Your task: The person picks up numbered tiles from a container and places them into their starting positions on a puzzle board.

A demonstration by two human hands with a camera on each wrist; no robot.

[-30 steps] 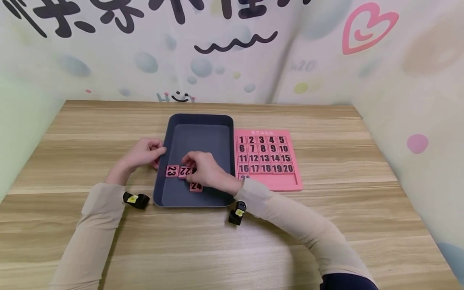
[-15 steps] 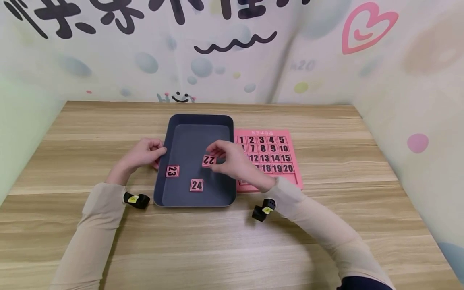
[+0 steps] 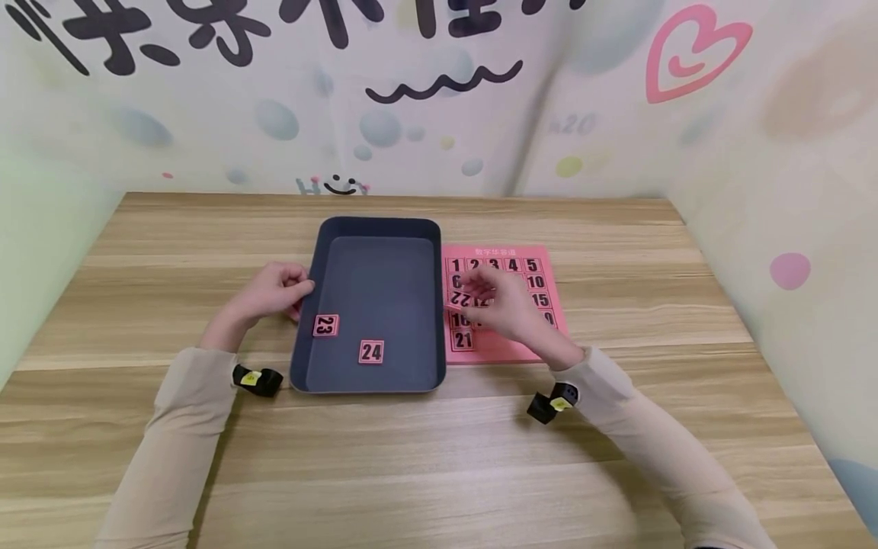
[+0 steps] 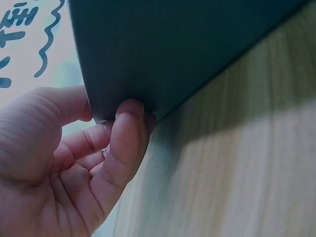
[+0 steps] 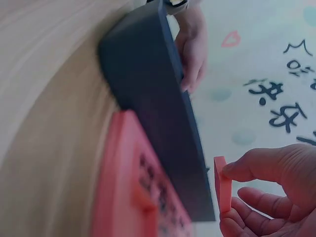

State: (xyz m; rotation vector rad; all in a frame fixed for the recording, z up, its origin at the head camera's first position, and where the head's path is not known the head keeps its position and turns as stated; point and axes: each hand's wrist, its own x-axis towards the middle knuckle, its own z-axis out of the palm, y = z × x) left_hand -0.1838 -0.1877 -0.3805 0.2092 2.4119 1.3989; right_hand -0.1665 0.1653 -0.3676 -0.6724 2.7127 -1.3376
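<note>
My right hand [image 3: 504, 305] pinches the pink number tile 22 [image 3: 459, 299] between thumb and fingers, above the left side of the pink number puzzle board [image 3: 507, 351]. The tile's number appears upside down in the head view; the right wrist view shows the tile [image 5: 223, 185] edge-on. My left hand [image 3: 276, 287] grips the left wall of the dark grey tray [image 3: 380, 381], thumb at the rim and fingers against the outside, as the left wrist view shows. Inside the tray lie tile 23 [image 3: 325, 325], turned sideways, and tile 24 [image 3: 371, 352], upright.
The board stands right up against the tray's right side. Several numbered tiles fill its upper rows, and tile 21 [image 3: 463, 340] starts the bottom row. A wooden table [image 3: 384, 473] carries everything, with a printed wall sheet [image 3: 240, 114] behind.
My right hand has picked tile 22 up from the tray and carried it right, over the tray's wall to above the board. The left hand has stayed at the tray's edge.
</note>
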